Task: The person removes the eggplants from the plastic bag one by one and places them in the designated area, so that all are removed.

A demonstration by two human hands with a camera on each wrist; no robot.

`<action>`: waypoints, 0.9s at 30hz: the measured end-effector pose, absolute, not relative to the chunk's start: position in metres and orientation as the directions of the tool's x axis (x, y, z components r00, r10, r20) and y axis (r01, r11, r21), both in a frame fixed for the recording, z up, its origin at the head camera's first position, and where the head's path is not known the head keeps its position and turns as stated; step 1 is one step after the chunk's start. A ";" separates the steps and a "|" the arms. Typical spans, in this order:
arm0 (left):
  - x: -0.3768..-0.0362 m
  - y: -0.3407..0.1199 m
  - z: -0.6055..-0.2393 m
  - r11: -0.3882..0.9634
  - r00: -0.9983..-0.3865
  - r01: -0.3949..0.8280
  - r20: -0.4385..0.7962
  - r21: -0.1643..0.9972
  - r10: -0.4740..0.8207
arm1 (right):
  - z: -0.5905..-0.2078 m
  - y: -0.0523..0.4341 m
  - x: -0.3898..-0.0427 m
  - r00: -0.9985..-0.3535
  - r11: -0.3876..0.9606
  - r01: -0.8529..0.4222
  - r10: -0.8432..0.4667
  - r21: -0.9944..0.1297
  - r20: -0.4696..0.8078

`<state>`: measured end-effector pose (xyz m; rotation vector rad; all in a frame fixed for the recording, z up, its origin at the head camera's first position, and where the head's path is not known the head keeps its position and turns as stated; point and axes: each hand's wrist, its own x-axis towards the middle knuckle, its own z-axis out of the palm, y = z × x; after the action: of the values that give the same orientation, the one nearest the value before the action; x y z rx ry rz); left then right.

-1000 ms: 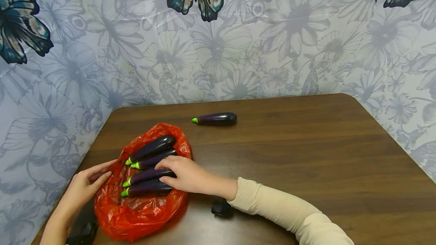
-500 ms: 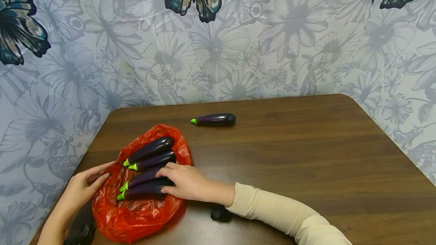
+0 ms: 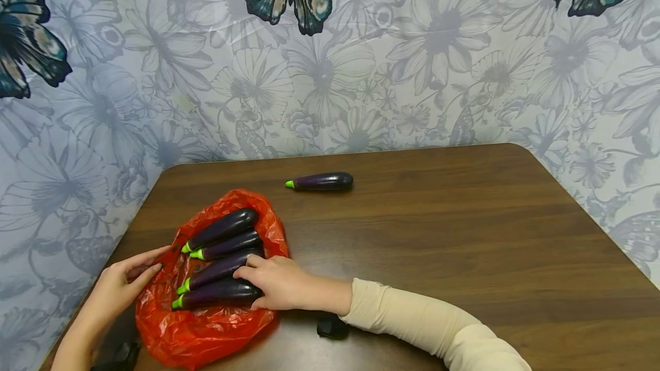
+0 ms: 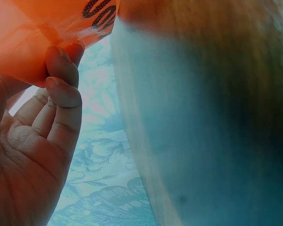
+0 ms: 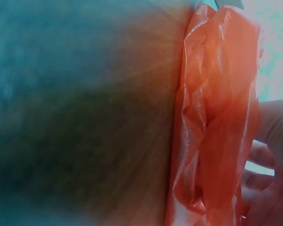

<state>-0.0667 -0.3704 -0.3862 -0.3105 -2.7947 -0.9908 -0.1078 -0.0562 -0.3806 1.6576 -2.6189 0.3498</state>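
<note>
Nearest eggplant (image 3: 216, 293): lies in the red bag near the desk's front-left corner, green tip pointing left; the right hand's fingers curl round its dark right end.
Right hand (image 3: 275, 282): grasping the nearest eggplant, thumb toward the second one above it; cream sleeve (image 3: 428, 325) runs back toward the desk's front edge.
Other eggplants in the bag: a second (image 3: 219, 269) just beside the held one, a third (image 3: 227, 245) and a fourth (image 3: 222, 228) stacked farther back, all side by side and slanted the same way.
Red bag (image 3: 206, 331): thin crinkled plastic, spread open on the desk beneath the four eggplants.
Left hand (image 3: 121, 285): at the bag's left rim, fingers and thumb pinching the plastic; the left wrist view shows fingertips (image 4: 63, 70) pressed on the orange-red film.
Lone eggplant (image 3: 321, 181): lies alone toward the desk's far edge, well apart from the bag.
Desk (image 3: 464, 233): dark wood grain with rounded corners.
Wall (image 3: 361, 62): pale flower pattern with butterflies.
</note>
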 end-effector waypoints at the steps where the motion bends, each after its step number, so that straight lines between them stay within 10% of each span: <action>1: -0.067 -0.370 -0.386 0.758 -0.965 0.251 0.222 0.602 0.143 | -0.381 -0.056 -0.108 -0.430 0.406 -0.898 -0.892 -0.171 0.139; 27: -0.067 -0.370 -0.386 0.802 -0.973 0.210 0.200 0.560 0.116 | -0.372 -0.049 -0.110 -0.499 0.390 -0.819 -0.847 -0.422 0.186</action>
<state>-0.0665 -0.3702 -0.3856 -0.2582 -2.8323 -0.9073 -0.1102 -0.0492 -0.3719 1.6002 -2.6677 0.7541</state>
